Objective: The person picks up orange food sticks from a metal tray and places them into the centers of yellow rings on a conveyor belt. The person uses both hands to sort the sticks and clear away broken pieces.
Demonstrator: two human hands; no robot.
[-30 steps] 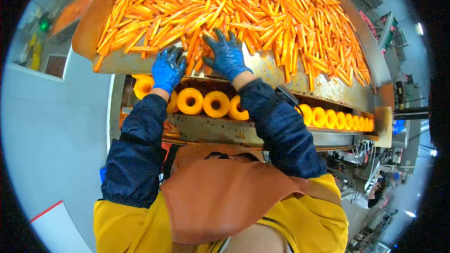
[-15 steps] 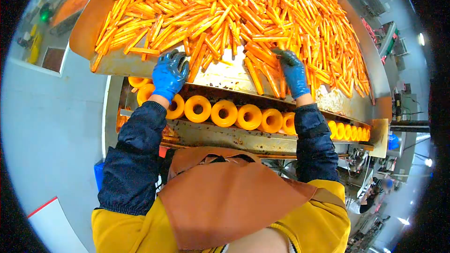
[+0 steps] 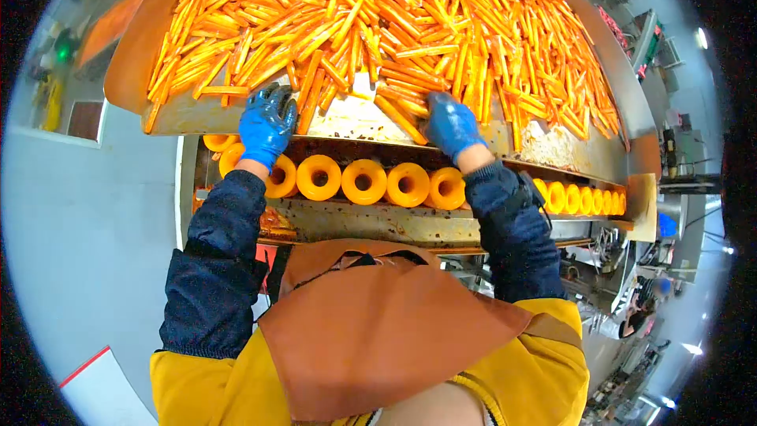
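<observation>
A big heap of orange sticks (image 3: 315, 16) lies on a metal tray (image 3: 189, 117). My left hand (image 3: 268, 121), in a blue glove with dark fingertips, is at the tray's front edge beside the sticks, fingers curled; whether it grips any is hidden. Farther right, my right hand (image 3: 453, 125), also gloved in blue, presses against the ends of several sticks, its fingertips smeared and partly hidden. Between the hands a few sticks slant over bare, wet metal. Just below the tray edge runs a row of yellow rings (image 3: 363, 181).
Beneath the rings is a metal ledge (image 3: 378, 223) with dark bits on it. A pale board (image 3: 645, 209) stands at the tray's right end. At the far right are machines and cables. A red-edged white panel (image 3: 110, 390) is at the lower left.
My right hand has moved left, and the sticks beside it have shifted left and lie flatter. The whole view has shifted slightly; my left hand stays by the same sticks.
</observation>
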